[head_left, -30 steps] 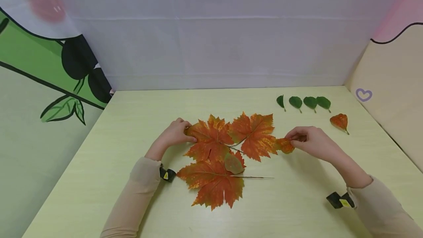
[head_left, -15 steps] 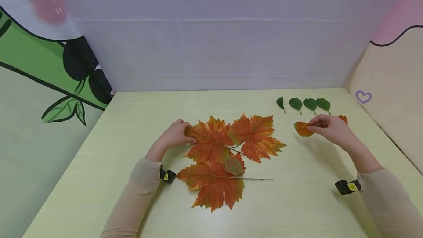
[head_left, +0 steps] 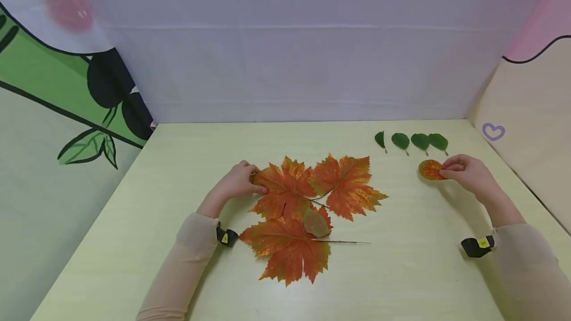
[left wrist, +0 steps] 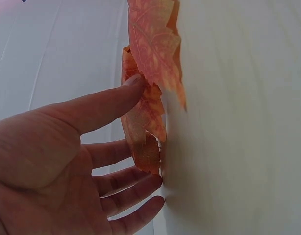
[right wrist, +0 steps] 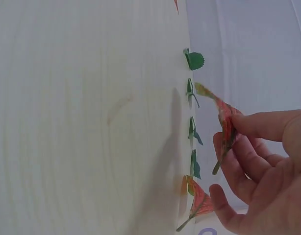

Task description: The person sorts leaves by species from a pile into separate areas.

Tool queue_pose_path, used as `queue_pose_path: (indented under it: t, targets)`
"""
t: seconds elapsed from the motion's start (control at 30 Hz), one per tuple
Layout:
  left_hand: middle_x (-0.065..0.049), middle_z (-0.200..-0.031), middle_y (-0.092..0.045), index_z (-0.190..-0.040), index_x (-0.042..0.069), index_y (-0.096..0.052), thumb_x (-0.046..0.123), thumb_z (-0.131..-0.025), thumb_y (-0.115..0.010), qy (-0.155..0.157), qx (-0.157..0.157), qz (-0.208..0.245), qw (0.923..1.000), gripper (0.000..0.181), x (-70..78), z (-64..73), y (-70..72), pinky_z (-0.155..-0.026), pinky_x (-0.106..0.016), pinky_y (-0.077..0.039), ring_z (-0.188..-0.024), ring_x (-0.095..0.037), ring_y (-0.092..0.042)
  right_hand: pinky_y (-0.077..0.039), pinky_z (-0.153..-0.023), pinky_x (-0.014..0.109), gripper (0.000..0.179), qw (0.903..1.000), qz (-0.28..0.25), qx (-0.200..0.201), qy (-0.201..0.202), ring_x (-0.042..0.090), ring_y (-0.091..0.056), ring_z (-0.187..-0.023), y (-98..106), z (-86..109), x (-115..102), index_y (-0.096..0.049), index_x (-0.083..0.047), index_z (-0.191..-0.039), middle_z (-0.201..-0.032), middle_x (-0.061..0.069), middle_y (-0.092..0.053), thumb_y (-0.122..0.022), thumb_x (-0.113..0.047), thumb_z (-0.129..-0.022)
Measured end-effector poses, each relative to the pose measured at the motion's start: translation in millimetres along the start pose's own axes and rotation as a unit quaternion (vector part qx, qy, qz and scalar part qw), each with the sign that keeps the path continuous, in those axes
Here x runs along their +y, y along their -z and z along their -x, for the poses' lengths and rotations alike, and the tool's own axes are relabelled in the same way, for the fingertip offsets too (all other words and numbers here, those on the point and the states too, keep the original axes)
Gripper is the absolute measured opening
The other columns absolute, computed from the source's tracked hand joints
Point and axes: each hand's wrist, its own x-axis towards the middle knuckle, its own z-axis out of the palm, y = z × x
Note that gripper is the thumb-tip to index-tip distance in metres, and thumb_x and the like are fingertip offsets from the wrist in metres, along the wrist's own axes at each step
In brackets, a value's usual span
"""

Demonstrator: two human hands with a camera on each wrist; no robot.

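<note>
My left hand [head_left: 237, 180] pinches the left edge of an orange maple leaf [head_left: 285, 187], thumb on one face and fingers behind it in the left wrist view. A second maple leaf [head_left: 345, 182] lies to its right and a third [head_left: 290, 249] below. Over the lower one rests a small greenish-brown leaf [head_left: 316, 223]. At the right, above the table, my right hand [head_left: 468, 175] pinches a small orange leaf [head_left: 430, 169] between thumb and fingers; its stem shows in the right wrist view. Another small orange leaf [right wrist: 199, 198] stands beyond that hand, hidden in the head view.
Several small green leaves [head_left: 420, 141] form a row at the table's back right. The pale table [head_left: 401, 271] meets a white backdrop [head_left: 308, 73] behind. Printed panels flank both sides. A thin stem [head_left: 348, 242] sticks out rightward from the lower maple leaf.
My right hand has carried the small orange leaf right and back, away from the right maple leaf, towards the other small orange leaf. My left hand has stayed at the left maple leaf.
</note>
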Motion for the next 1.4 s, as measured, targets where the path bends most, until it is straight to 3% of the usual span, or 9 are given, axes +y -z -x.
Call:
queue_pose_path:
  t: [0.27,0.57,0.77,0.93,1.07,1.17,1.4]
  targets:
    - [-0.02,-0.116,-0.047,-0.116,-0.001,-0.055,0.034,-0.076,-0.072,-0.001,0.001,0.003,1.0,0.056,0.1,1.1,-0.5,-0.086,-0.044,-0.041,-0.103,-0.031,-0.046,-0.044,-0.059,0.019,0.037,0.999,0.018,0.031,-0.026,-0.005,-0.046,-0.07,0,-6.7,6,-0.048,0.008,-0.11,-0.092,0.014,-0.064,-0.06,-0.019,-0.087]
    - [-0.019,-0.115,-0.047,-0.115,-0.001,-0.055,0.034,-0.076,-0.072,-0.008,-0.001,0.0,1.0,0.055,1.9,-0.3,1.0,-0.084,-0.043,-0.041,-0.1,-0.03,-0.046,-0.042,-0.06,0.023,0.039,0.9976,0.026,0.038,-0.053,0.007,-0.052,-0.071,-7,-12.2,10,-0.054,0.005,-0.104,-0.08,-0.001,-0.067,-0.065,-0.026,-0.083]
    - [-0.019,-0.115,-0.048,-0.115,-0.001,-0.055,0.034,-0.076,-0.072,-0.003,-0.001,0.003,1.0,0.055,2.0,0.5,0.6,-0.085,-0.043,-0.041,-0.1,-0.03,-0.046,-0.036,-0.062,0.032,0.043,0.994,0.079,0.049,-0.057,0.03,-0.054,-0.083,-4,-7.0,6,-0.057,0.003,-0.101,-0.091,0.017,-0.065,-0.063,-0.035,-0.083]
    - [-0.019,-0.115,-0.048,-0.114,-0.001,-0.055,0.033,-0.076,-0.072,-0.001,-0.003,0.005,1.0,0.054,2.3,2.0,2.5,-0.085,-0.043,-0.041,-0.101,-0.03,-0.046,-0.036,-0.056,0.037,0.041,0.9867,0.14,0.059,-0.058,0.036,-0.054,-0.082,2,-0.9,-5,-0.056,0.0,-0.101,-0.098,0.023,-0.06,-0.061,-0.037,-0.083]
    - [-0.019,-0.114,-0.048,-0.115,-0.002,-0.055,0.033,-0.076,-0.072,0.0,-0.003,0.007,1.0,0.054,2.8,2.0,3.7,-0.085,-0.043,-0.041,-0.1,-0.031,-0.046,-0.036,-0.053,0.036,0.039,0.9836,0.162,0.072,-0.032,0.037,-0.056,-0.082,-2,3.2,-25,-0.055,-0.002,-0.103,-0.099,0.022,-0.061,-0.061,-0.035,-0.083]
    - [-0.019,-0.114,-0.048,-0.115,-0.002,-0.055,0.033,-0.076,-0.072,0.001,-0.003,0.007,1.0,0.054,2.1,1.5,3.3,-0.085,-0.043,-0.041,-0.1,-0.031,-0.046,-0.037,-0.054,0.033,0.035,0.9841,0.16,0.075,0.011,0.035,-0.058,-0.082,-14,5.6,-46,-0.057,-0.003,-0.101,-0.097,0.02,-0.064,-0.06,-0.033,-0.084]
    - [-0.019,-0.115,-0.047,-0.114,-0.001,-0.055,0.033,-0.076,-0.072,0.001,-0.004,0.006,1.0,0.053,1.4,0.4,1.6,-0.085,-0.043,-0.041,-0.1,-0.031,-0.046,-0.045,-0.062,0.033,0.03,0.9836,0.142,0.023,0.109,0.027,-0.063,-0.083,-57,11.8,-99,-0.062,-0.004,-0.1,-0.092,0.012,-0.068,-0.063,-0.03,-0.084]
